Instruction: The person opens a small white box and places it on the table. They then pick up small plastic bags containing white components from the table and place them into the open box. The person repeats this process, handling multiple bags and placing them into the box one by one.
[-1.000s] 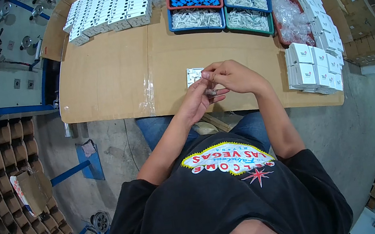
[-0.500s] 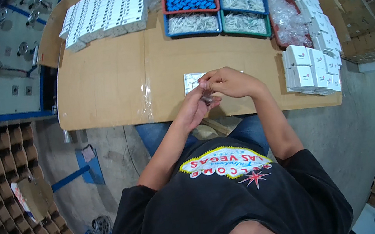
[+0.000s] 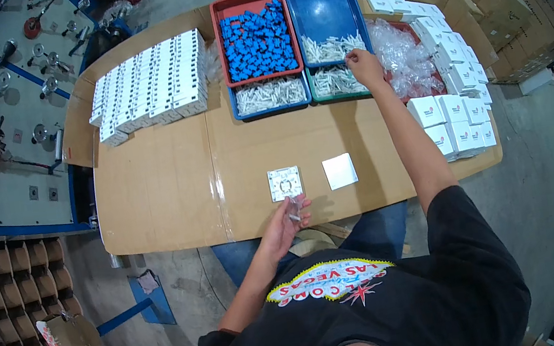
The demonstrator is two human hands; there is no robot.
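Note:
My left hand [image 3: 281,230] is near the table's front edge, its fingers closed around a small clear plastic bag [image 3: 294,207] with a small white piece in it. Just beyond its fingertips lies a white square mounting frame [image 3: 277,186] with a round centre. To the right of that is a plain white square plate [image 3: 340,171]. My right hand [image 3: 365,68] reaches far out to the small white plugs [image 3: 334,49] at the near end of a blue tray [image 3: 327,14]. Its fingertips are pinched together; whatever is between them is too small to make out.
A red tray [image 3: 220,53] of blue pieces, a smaller blue tray [image 3: 267,113] and a green tray [image 3: 341,97] of white pieces stand together. Stacked white units [image 3: 158,83] fill the back left. Clear bags [image 3: 401,49] and white boxes [image 3: 453,113] line the right.
My hands have parted. The right has moved away to the far trays, while the left stays near the front edge with the bag. The frame and plate are now uncovered.

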